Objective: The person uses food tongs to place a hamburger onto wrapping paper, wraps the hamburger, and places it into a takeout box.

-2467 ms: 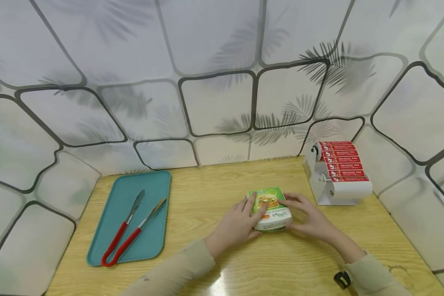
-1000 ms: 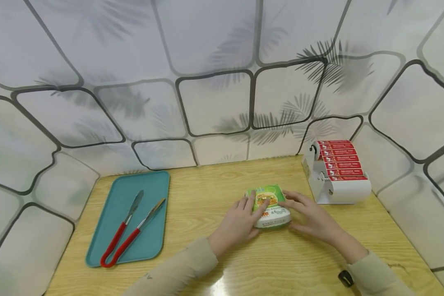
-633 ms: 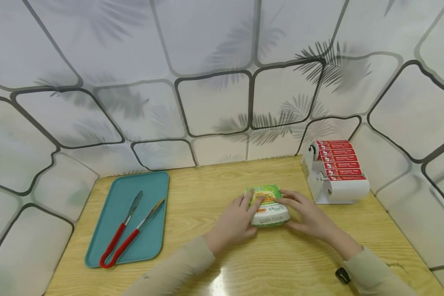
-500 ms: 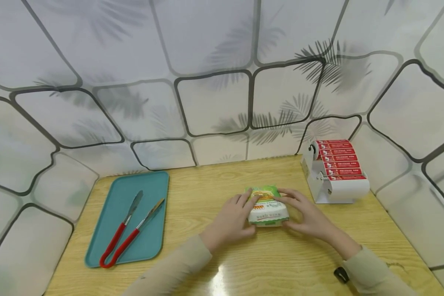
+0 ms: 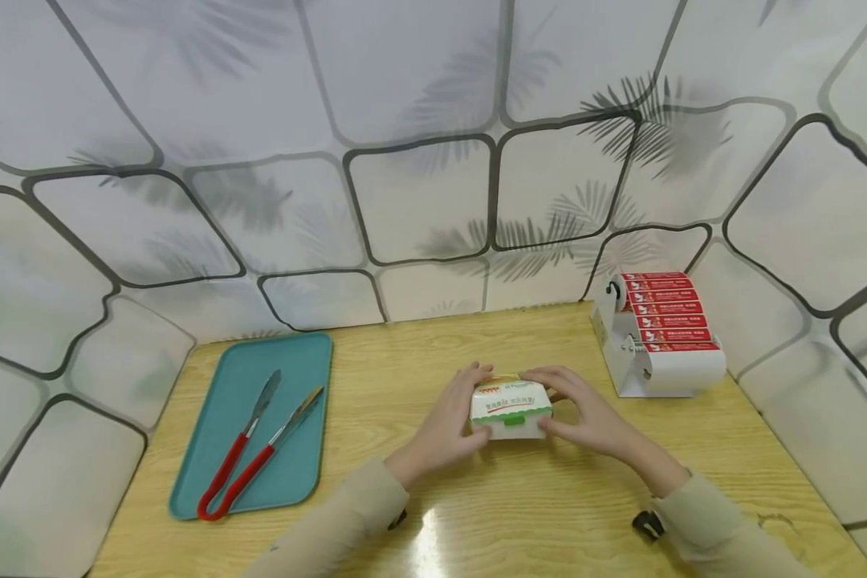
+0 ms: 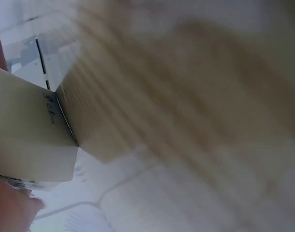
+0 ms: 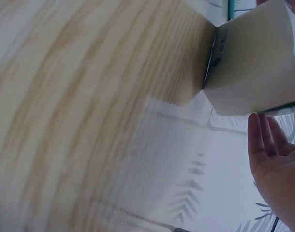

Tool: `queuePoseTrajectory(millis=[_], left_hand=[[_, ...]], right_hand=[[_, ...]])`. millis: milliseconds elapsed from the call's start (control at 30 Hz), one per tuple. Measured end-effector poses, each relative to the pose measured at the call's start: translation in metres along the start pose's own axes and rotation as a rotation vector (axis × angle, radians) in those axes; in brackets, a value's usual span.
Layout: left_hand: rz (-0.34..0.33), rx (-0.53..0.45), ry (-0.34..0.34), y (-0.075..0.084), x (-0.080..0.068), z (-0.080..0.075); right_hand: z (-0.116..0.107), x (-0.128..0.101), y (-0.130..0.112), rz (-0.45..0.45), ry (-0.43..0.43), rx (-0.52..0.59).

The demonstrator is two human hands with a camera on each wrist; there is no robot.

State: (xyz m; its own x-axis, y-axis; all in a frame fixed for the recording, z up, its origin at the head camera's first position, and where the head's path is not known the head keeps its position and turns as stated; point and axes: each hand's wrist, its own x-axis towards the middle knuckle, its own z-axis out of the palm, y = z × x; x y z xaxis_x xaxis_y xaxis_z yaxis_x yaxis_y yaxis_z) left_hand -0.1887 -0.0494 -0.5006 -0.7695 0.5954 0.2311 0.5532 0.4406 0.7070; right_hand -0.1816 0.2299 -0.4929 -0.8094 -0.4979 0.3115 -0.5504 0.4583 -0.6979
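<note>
A closed burger box (image 5: pixel 511 409), white with a green scalloped edge and a green front tab, sits between both hands over the wooden table. My left hand (image 5: pixel 444 421) holds its left side, thumb at the front and fingers behind the top edge. On the other side my right hand (image 5: pixel 588 417) grips it the same way. In the right wrist view, plain pale faces of the box (image 7: pixel 258 58) show, with fingertips (image 7: pixel 256 125) at its edge. The left wrist view shows the box (image 6: pixel 31 125) at the left, close to the wood. Its contents are hidden.
A teal tray (image 5: pixel 307 474) at the left carries red-handled tongs (image 5: pixel 234 474). At the back right stands a white dispenser (image 5: pixel 682 369) with a roll of red labels (image 5: pixel 668 309). A patterned wall (image 5: pixel 426 209) encloses the table (image 5: pixel 397 361) behind and at both sides.
The burger box has tipped so that its front tab side shows and its printed top is mostly out of sight. It shifted slightly left. My hands moved from its top to its sides.
</note>
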Motion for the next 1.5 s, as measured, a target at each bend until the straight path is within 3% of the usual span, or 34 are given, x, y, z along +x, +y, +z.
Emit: queuePoseTrajectory(millis=[133, 233, 600, 867, 1133, 1267, 1500], left_hand=[[-0.087, -0.216, -0.005, -0.002, 0.001, 0.003], [-0.123, -0.289, 0.006, -0.001, 0.002, 0.004], [-0.095, -0.345, 0.007, -0.004, 0.003, 0.002], [-0.153, -0.370, -0.026, -0.006, 0.007, -0.003], [-0.168, -0.350, 0.032, -0.007, 0.009, -0.004], [-0.178, -0.400, 0.059, -0.008, 0.010, -0.001], [-0.139, -0.507, 0.101, -0.011, 0.012, 0.003]], right_hand=[[0.002, 0.002, -0.001, 0.036, -0.015, 0.060], [0.003, 0.003, -0.002, 0.035, -0.033, 0.111], [0.008, 0.005, 0.001, 0.052, 0.031, 0.129], [0.010, 0.005, 0.004, 0.058, 0.084, 0.077], [0.019, 0.012, -0.001, 0.079, 0.119, 0.239], [0.021, 0.014, -0.003, 0.094, 0.138, 0.226], [0.021, 0.017, -0.004, 0.108, 0.133, 0.215]])
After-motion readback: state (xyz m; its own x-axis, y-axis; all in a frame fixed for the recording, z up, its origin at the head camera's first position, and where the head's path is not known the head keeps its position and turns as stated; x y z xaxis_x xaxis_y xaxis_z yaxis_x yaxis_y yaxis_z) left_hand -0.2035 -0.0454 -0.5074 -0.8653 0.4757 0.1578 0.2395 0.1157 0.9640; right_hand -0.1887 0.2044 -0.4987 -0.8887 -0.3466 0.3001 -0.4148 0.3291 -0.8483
